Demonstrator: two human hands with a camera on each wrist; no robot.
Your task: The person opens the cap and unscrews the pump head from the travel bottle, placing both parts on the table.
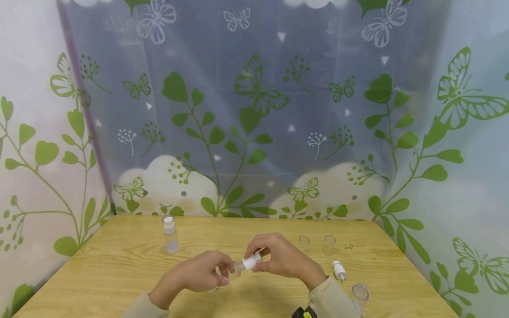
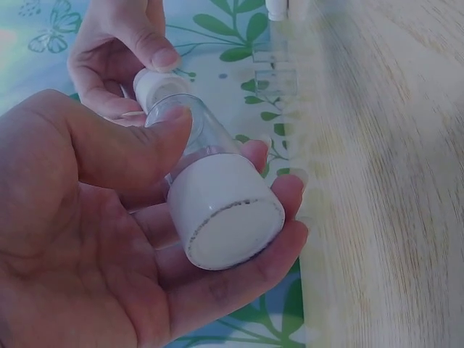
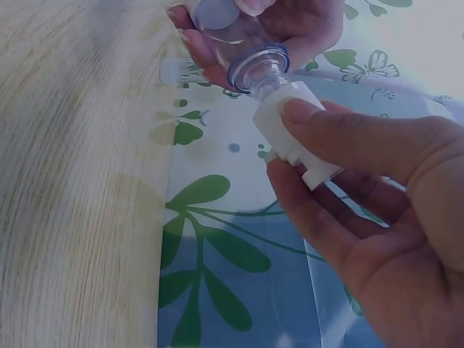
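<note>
My left hand (image 1: 203,270) holds a small clear bottle (image 2: 210,134) with a white bottom; its fingers curl round the lower part and the thumb lies along the side. Opposite it, my right hand (image 1: 284,256) pinches a white pump head (image 3: 290,123) between thumb and fingers. The pump's clear lower end meets the bottle's mouth, and both parts are tilted in line above the table. Whether the pump is fastened to the bottle, I cannot tell.
A clear bottle with a white top (image 1: 170,234) stands back left on the wooden table (image 1: 119,274). Toward the right are two clear caps (image 1: 304,241) (image 1: 328,245), another white pump head (image 1: 339,270) and a clear open container (image 1: 360,295). Patterned curtains (image 1: 254,132) enclose the table.
</note>
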